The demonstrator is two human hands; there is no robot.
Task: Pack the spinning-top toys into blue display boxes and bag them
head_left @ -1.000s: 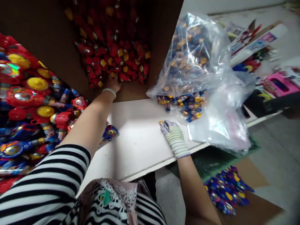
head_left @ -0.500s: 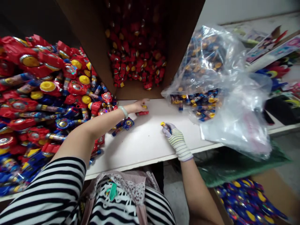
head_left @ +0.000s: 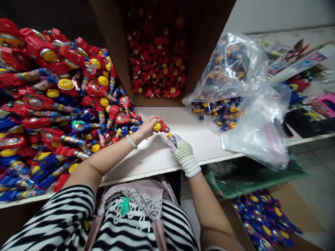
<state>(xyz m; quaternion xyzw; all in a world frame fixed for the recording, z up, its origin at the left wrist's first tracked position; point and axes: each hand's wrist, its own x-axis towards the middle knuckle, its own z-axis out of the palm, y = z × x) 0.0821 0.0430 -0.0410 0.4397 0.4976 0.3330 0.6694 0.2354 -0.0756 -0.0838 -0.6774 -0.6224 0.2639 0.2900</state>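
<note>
My bare left hand (head_left: 148,128), with a pale bangle at the wrist, is closed around a red toy piece (head_left: 162,126) with a yellow round part. In my gloved right hand (head_left: 180,150) is a small blue and yellow tube (head_left: 171,138), pinched at the fingertips. The tube's yellow end is at the narrow end of the red piece; whether they are joined I cannot tell. Both hands are above the white table (head_left: 151,153). Left of them lies a large pile of red and blue toys (head_left: 65,129) with tubes on them.
A tall cardboard box (head_left: 154,101) of red pieces stands behind the hands. To its right, a clear plastic bag (head_left: 261,115) holds small tubes. An open carton (head_left: 295,209) with blue toys (head_left: 264,223) is at the lower right, beside green sheeting (head_left: 274,177).
My left hand has picked up the red piece and turned it toward my right hand. My right hand has moved left with the tube, and the two pieces have come together.
</note>
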